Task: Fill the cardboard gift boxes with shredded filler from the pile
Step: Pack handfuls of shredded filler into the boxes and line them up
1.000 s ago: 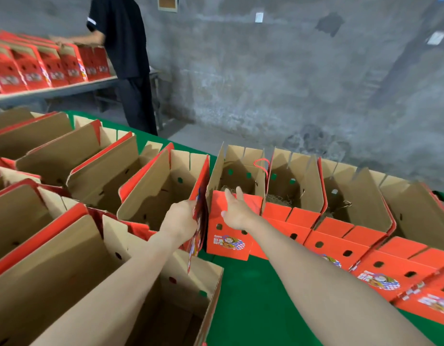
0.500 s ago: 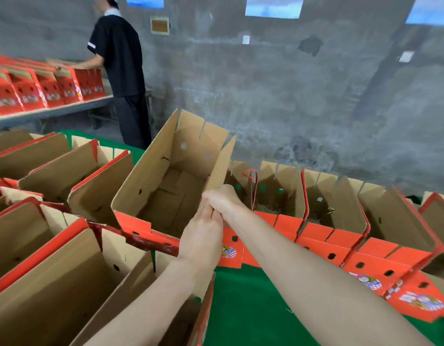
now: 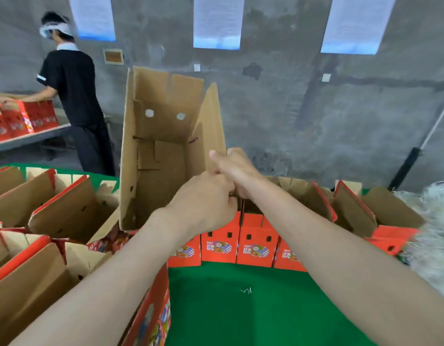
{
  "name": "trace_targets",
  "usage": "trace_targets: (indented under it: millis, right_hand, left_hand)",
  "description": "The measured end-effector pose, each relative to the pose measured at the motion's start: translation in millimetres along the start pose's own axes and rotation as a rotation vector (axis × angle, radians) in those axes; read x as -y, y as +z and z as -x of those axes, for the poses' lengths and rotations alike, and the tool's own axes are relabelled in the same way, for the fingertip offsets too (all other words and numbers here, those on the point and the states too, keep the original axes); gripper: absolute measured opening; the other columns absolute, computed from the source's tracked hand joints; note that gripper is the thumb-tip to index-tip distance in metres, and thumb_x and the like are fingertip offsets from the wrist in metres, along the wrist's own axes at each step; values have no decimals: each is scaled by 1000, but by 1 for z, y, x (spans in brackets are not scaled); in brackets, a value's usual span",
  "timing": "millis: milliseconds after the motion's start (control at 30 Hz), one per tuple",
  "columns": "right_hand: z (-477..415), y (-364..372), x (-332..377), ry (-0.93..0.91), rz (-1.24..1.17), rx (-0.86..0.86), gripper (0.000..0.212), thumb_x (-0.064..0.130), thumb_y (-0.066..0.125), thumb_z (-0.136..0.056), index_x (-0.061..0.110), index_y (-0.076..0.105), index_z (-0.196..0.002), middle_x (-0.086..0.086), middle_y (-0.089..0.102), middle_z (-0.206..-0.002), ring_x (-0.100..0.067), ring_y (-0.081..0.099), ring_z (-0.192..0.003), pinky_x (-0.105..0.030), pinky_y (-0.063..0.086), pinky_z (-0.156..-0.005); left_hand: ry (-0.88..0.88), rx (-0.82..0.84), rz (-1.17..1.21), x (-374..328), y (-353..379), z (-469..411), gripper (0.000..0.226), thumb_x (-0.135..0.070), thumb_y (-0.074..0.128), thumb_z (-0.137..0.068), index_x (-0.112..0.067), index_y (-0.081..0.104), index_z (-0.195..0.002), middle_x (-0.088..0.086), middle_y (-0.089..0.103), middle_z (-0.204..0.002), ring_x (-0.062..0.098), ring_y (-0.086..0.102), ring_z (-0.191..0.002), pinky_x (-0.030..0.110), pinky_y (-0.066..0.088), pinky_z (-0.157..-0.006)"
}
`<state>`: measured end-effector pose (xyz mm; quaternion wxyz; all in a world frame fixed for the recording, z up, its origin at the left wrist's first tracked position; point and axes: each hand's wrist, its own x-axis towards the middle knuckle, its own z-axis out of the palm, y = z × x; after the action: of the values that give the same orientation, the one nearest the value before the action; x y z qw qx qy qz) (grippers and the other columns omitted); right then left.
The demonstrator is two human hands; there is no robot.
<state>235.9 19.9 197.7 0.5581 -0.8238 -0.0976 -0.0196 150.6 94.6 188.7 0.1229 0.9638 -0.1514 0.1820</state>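
Observation:
An open cardboard gift box (image 3: pixel 163 156) is lifted above the table and tipped so its brown inside faces me. Its bottom looks bare. My left hand (image 3: pixel 203 203) and my right hand (image 3: pixel 237 171) are clenched side by side on the box's right wall, near its rim. A pale pile of shredded filler (image 3: pixel 433 233) lies at the right edge of the green table (image 3: pixel 253 308). A row of open red boxes (image 3: pixel 256 243) stands behind my hands.
Several more open boxes (image 3: pixel 53 211) crowd the left side of the table. A person in a black shirt (image 3: pixel 73 96) stands at a back-left bench with red boxes (image 3: pixel 23 121). A grey concrete wall runs behind.
The box has gone from standing on the table to being raised and tipped up towards me. Both hands have come together on its right wall. My view has risen.

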Motion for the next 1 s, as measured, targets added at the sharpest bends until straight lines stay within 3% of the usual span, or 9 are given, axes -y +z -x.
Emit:
trace_targets:
  millis: [100, 200, 333, 467, 633, 700, 800, 900, 1000]
  right_hand:
    - [32, -60, 2, -140, 217, -21, 32, 26, 52, -91, 15, 43, -62, 0, 46, -58, -18, 46, -55, -27, 32, -48]
    - [61, -126, -8, -217, 439, 31, 41, 22, 59, -88, 16, 39, -53, 7, 40, -45, -8, 36, -42, -25, 25, -45]
    - [101, -206, -53, -184, 658, 155, 34, 20, 63, -86, 6, 49, -57, 3, 38, -51, -6, 33, -45, -20, 26, -45]
    - [141, -257, -122, -145, 828, 410, 44, 23, 65, -85, 8, 40, -53, -4, 30, -56, -17, 32, -54, -31, 25, -53]
    - [178, -298, -208, -71, 745, 568, 37, 21, 66, -85, 16, 49, -53, 5, 40, -52, -5, 39, -48, -21, 29, -50]
    - [190, -310, -243, 3, 830, 565, 23, 34, 62, -87, 12, 68, -91, -3, 67, -90, -7, 60, -81, -28, 46, -76]
    - [215, -333, -296, 145, 1075, 598, 57, 43, 54, -90, 16, 41, -138, -4, 40, -145, -23, 42, -128, -38, 34, -106]
    - [241, -352, -341, 157, 1105, 528, 43, 32, 50, -93, 17, 47, -134, -5, 43, -142, -27, 41, -128, -41, 33, -106]
    - [267, -359, -360, 153, 919, 488, 31, 26, 45, -96, 3, 66, -94, -14, 65, -107, -25, 59, -93, -37, 46, -88]
  left_hand:
    - [187, 48, 13, -41, -9, 9, 34, -32, 49, -91, -41, 52, -123, -16, 51, -73, 8, 54, -74, 28, 41, -72]
    - [338, 96, 214, -80, -12, 18, 39, -22, 54, -92, -38, 53, -127, -24, 54, -54, 6, 49, -63, 12, 34, -60]
    - [403, -55, 294, -114, 2, 21, 33, -16, 62, -87, -27, 65, -118, -3, 72, -95, 12, 65, -90, 23, 48, -84]
    - [288, -156, 124, -147, 49, 15, 43, -15, 65, -83, -17, 57, -126, 3, 57, -127, 23, 48, -122, 28, 30, -103]
    - [172, 187, -84, -206, 139, 31, 75, -33, 66, -81, -23, 27, -145, -1, 34, -148, 20, 29, -136, 40, 16, -112]
    - [97, 374, -117, -224, 175, 43, 74, -37, 60, -86, -23, 21, -147, 1, 37, -147, 22, 34, -134, 42, 23, -110]
    - [-56, 598, -27, -235, 217, 67, 63, -34, 55, -91, -21, 28, -145, 2, 40, -145, 23, 37, -133, 38, 33, -107]
    - [-86, 621, -2, -240, 239, 83, 44, -28, 53, -93, -17, 46, -135, 2, 48, -138, 21, 42, -128, 36, 34, -106]
    - [-79, 560, -24, -249, 242, 87, 27, -28, 54, -92, -14, 62, -114, 3, 61, -118, 22, 54, -110, 34, 42, -93]
